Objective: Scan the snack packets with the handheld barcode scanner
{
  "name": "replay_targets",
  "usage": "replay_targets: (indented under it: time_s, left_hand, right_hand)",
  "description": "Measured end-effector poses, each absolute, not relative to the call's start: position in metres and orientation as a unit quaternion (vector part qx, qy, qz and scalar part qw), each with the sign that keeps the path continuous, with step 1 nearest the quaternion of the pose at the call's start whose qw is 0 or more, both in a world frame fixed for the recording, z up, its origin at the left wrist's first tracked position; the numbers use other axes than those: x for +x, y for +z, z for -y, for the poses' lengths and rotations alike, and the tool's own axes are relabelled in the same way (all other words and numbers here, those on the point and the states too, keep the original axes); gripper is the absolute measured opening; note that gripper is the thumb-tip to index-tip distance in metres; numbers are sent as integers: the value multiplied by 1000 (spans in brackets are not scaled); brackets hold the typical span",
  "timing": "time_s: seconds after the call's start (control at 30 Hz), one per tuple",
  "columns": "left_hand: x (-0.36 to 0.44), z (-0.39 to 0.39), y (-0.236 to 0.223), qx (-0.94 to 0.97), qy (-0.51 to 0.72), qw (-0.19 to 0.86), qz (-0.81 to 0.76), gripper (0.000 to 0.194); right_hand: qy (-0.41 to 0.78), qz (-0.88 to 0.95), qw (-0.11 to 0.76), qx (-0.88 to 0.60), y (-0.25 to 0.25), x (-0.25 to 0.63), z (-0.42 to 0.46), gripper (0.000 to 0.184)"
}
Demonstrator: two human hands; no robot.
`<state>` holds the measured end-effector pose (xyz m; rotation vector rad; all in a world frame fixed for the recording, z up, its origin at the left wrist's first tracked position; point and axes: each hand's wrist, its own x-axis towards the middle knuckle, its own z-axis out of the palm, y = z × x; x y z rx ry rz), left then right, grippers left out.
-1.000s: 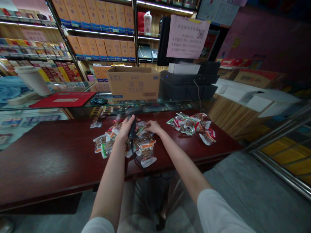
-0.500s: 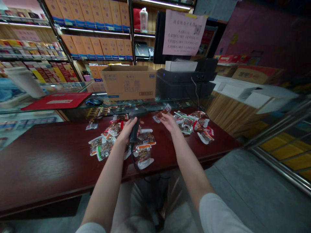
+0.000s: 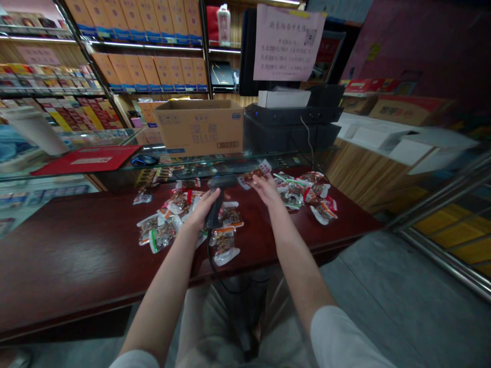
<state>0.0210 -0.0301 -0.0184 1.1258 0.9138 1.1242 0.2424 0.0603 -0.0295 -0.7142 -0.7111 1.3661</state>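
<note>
My left hand (image 3: 206,207) is wrapped round the handle of a black barcode scanner (image 3: 215,214), its head pointing right and its cable hanging over the table edge. In my right hand (image 3: 266,190) is a small snack packet (image 3: 249,178) with brown contents and a printed end, pinched in the fingers in front of the scanner. Under and around my left hand lies a loose pile of clear snack packets (image 3: 164,230) with orange, green and red edges. A second pile of packets (image 3: 293,194) lies to the right of my right hand.
The dark red wooden table (image 3: 76,250) stands against a glass counter. On the counter are an open cardboard box (image 3: 199,128), a mouse (image 3: 144,159), a red mat (image 3: 88,158), a white cup (image 3: 36,130) and a monitor with a paper notice (image 3: 286,43).
My right hand has taken a packet from the left pile and moved it right, beyond the scanner head. My left hand keeps hold of the scanner. The whole view has shifted slightly.
</note>
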Motion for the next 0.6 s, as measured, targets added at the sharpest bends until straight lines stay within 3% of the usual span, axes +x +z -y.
replay_targets:
  time_s: [0.17,0.47,0.6]
  left_hand:
    - [19,30,-20,480,492,608,-398,56]
    - [27,36,-10,494,471,609,-404,66]
    - [29,36,-10,506,470,601,-401,61]
  right_hand:
    - [652,260,650,-292,-29,248,-64,16]
    - [632,262,664,-301,-39,227,-64,29]
    - [627,240,679,-295,-43,212,-64,22]
